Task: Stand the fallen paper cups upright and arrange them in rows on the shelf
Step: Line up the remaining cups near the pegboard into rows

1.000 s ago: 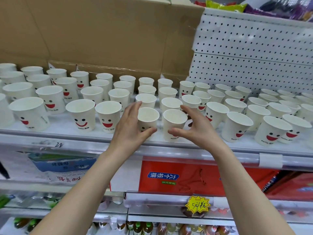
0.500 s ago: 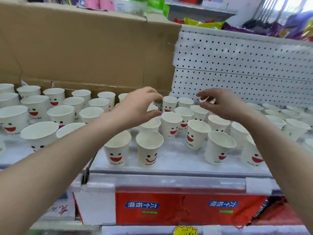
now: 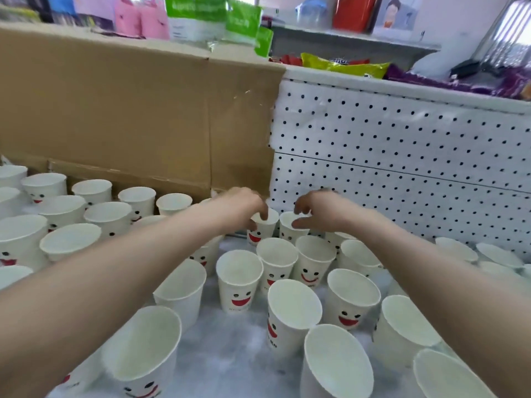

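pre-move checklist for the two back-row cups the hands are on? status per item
1. Left hand grip on back-row left cup: fingers pinch its rim, ok.
2. Right hand grip on back-row right cup: thumb at the rim but blurred, cannot tell.
3. Both of these cups upright: ok.
4. Gap between the two cups: close together, cannot tell whether they touch.
5. Other cups on the shelf upright: ok for those in view, though some are hidden.
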